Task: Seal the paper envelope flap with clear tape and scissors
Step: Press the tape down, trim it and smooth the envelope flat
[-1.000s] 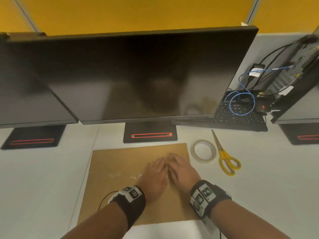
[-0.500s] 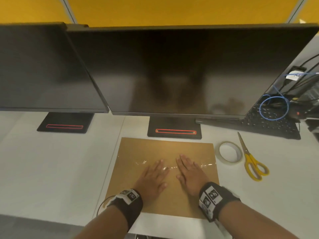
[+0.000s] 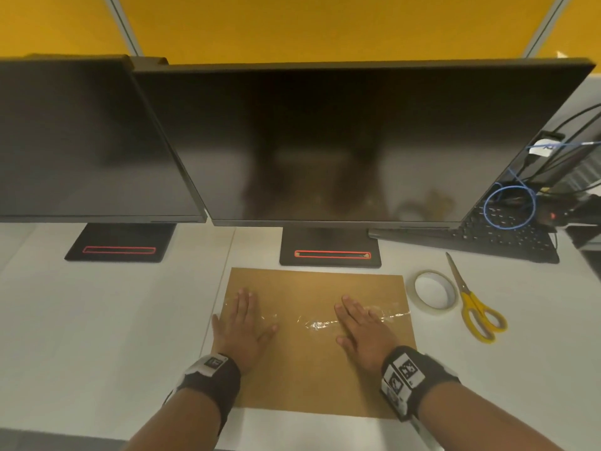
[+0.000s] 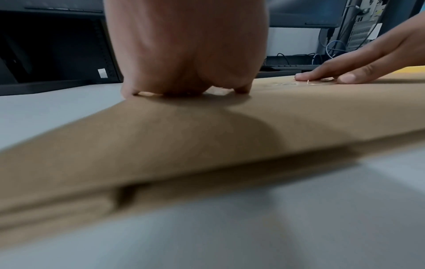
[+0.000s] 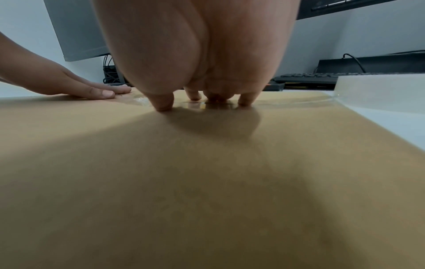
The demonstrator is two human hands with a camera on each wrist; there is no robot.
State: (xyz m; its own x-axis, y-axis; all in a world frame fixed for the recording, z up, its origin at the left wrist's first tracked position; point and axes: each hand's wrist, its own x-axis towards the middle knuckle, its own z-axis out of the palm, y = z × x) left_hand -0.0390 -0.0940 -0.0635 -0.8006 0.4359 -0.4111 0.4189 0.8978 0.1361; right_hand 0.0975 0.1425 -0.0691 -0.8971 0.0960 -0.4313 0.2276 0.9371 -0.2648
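A brown paper envelope (image 3: 312,362) lies flat on the white desk in front of the middle monitor. A strip of clear tape (image 3: 315,322) runs across it from left to right, wrinkled near the centre. My left hand (image 3: 242,320) presses flat on the tape's left end, near the envelope's left edge. My right hand (image 3: 361,327) presses flat on the tape's right half, fingers straight. A roll of clear tape (image 3: 434,292) lies just right of the envelope. Yellow-handled scissors (image 3: 473,302) lie beside the roll. The left wrist view shows the envelope (image 4: 230,131); the right wrist view shows it (image 5: 207,182) too.
Two dark monitors (image 3: 325,141) stand behind the envelope on black bases (image 3: 330,247). A black keyboard (image 3: 507,237) with a blue cable coil (image 3: 509,206) sits at the back right, beside more cables. The desk's front edge runs just below the envelope.
My hands were together at the envelope's centre. They have slid apart along the tape, the left one to the left edge and the right one rightward.
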